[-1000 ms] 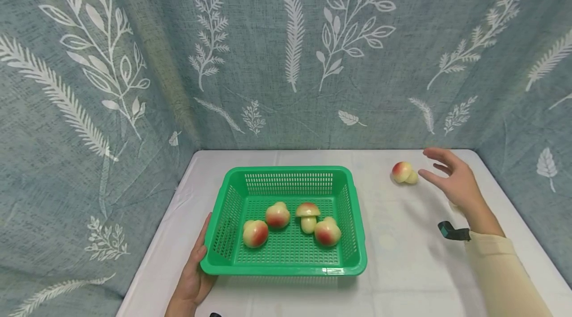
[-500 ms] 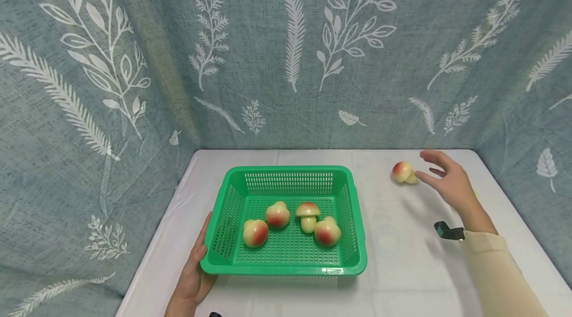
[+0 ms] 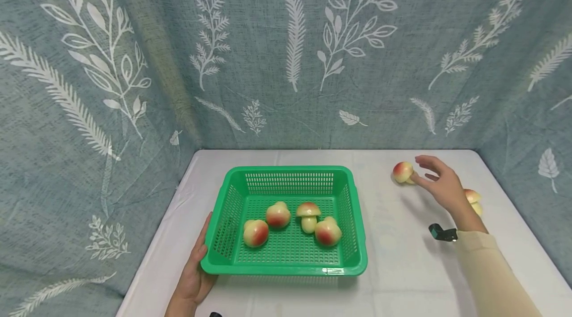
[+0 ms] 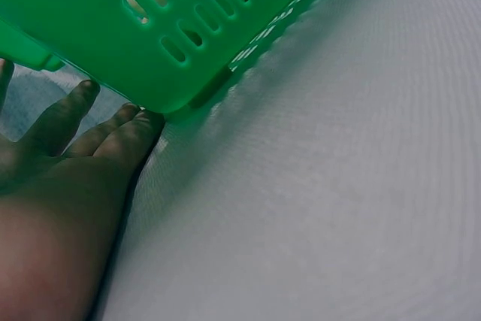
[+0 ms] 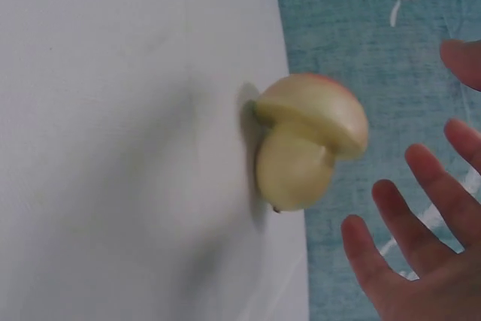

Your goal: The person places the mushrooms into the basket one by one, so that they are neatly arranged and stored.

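Observation:
A toy mushroom (image 3: 401, 172) with a red and cream cap lies on the white cloth at the back right. My right hand (image 3: 444, 188) hovers beside its stem, thumb and fingers spread apart. In the right wrist view, a gap separates the fingers from the mushroom (image 5: 301, 144). Another mushroom (image 3: 472, 198) is partly hidden behind my right wrist. My left hand (image 3: 194, 272) rests against the left side of the green basket (image 3: 286, 271). Its extended fingers touch the basket wall (image 4: 158, 73) low down in the left wrist view.
Inside the basket lie several mushrooms, one (image 3: 308, 217) showing its stem toward me. The table (image 3: 393, 267) has a white cloth. A blue-green leaf-patterned curtain (image 3: 268, 58) encloses the back and sides.
My right hand has moved slightly left and down in the head view, closer to the mushroom's stem. More of the mushroom behind the wrist now shows. The left hand and basket stay put.

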